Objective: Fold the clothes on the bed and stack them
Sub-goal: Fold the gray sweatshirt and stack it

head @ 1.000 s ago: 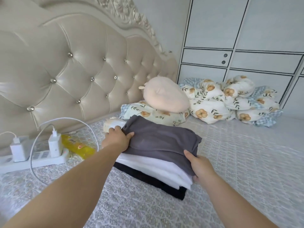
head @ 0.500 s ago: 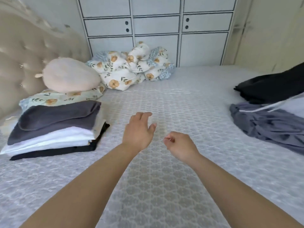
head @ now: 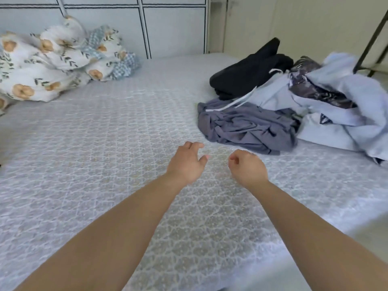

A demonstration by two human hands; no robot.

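**Both hands empty, reaching for the unfolded pile**

Left hand (head: 185, 162) hangs over the bedspread (head: 88, 164), fingers spread & relaxed, holding nothing. Right hand (head: 247, 168) just beside it, fingers loosely curled, also holding nothing. Neither touches any fabric.

Clothes w/o folds sit at 2 o'clock from the hands: crumpled grey garment (head: 243, 127) nearest, black garment (head: 247, 74) behind it, pale blue garment (head: 346, 114) at 3 o'clock w/ a dark patterned piece (head: 315, 89) tangled into it. Floral duvet (head: 54, 64) bunched at 10 o'clock. Folded stack not in view.

Risks, as a judgement: items overlap, so grabbing the grey one prob. drags the white drawstring (head: 233, 101) or blue fabric along. Pile lies near the bed's right edge; a hard tug could pull pieces off.
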